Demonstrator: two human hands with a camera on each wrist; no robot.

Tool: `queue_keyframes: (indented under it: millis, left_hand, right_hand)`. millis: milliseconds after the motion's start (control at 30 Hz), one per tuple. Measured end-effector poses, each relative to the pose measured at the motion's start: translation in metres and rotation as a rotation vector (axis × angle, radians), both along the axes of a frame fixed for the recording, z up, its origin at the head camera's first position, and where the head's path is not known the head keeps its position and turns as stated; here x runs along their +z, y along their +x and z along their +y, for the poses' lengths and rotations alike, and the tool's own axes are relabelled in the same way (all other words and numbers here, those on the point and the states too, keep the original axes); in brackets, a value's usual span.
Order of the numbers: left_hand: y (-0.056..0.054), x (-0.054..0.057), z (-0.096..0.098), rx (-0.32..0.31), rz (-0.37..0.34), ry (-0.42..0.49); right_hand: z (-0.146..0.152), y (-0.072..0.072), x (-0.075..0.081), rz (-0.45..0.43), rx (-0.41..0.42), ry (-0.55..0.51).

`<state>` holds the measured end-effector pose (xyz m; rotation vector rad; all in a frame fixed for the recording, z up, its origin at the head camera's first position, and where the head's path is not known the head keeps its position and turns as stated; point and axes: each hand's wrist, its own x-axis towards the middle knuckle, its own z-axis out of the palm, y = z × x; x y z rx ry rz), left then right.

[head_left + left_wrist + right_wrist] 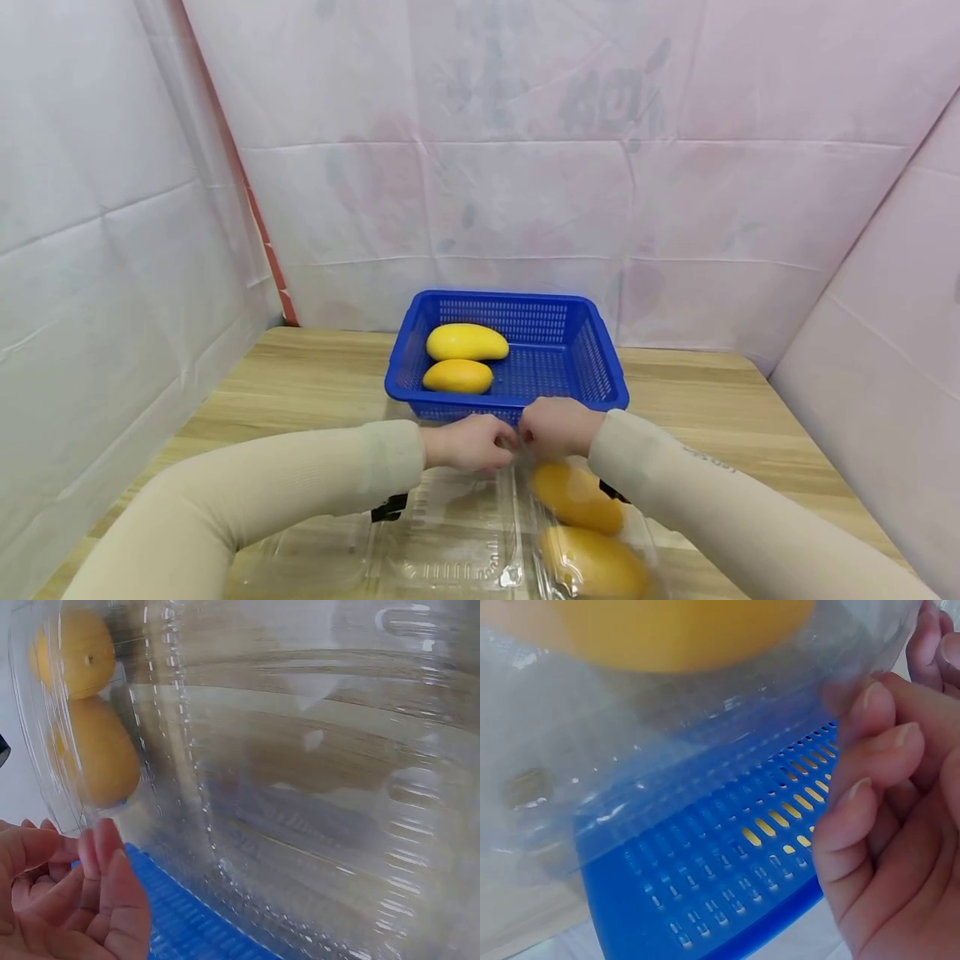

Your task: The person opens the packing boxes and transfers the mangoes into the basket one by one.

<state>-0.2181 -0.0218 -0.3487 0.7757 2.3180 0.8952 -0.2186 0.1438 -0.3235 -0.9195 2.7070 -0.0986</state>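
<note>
Two mangoes (596, 562) lie in a clear plastic box (633, 533) in front of the right forearm. My left hand (474, 440) and right hand (561, 425) meet at the far left corner of this box, close to the basket's front wall. The left hand (82, 900) pinches the box's edge between thumb and fingertips. Curled fingers and thumb of the right hand (892, 802) pinch the thin clear rim beside it. A clear plastic panel (450, 533), with nothing on it, lies directly left of the mangoes, under the left hand.
A blue basket (621, 385) stands just beyond the hands, with two yellow mangoes (459, 377) in its left half. More clear plastic (315, 554) lies at the front left. White sheeting (525, 200) encloses the wooden table (697, 387) at the back and sides.
</note>
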Motion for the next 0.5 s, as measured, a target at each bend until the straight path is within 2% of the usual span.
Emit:
queue_keyframes:
  millis: [67, 333, 433, 500]
  left_hand:
    - [0.001, 0.000, 0.004, 0.012, -0.040, 0.017]
    - [0.003, -0.014, 0.016, 0.157, -0.359, 0.102]
    - [0.004, -0.019, 0.017, 0.186, -0.469, 0.173]
    - [0.005, -0.021, 0.017, 0.194, -0.502, 0.230]
  right_hand:
    - [0.001, 0.000, 0.001, -0.008, 0.021, 0.004]
    - [0.005, 0.001, 0.000, -0.039, 0.093, -0.007]
    - [0.010, 0.002, 0.003, -0.007, 0.121, -0.059]
    - [0.015, 0.005, 0.008, 0.029, 0.132, -0.107]
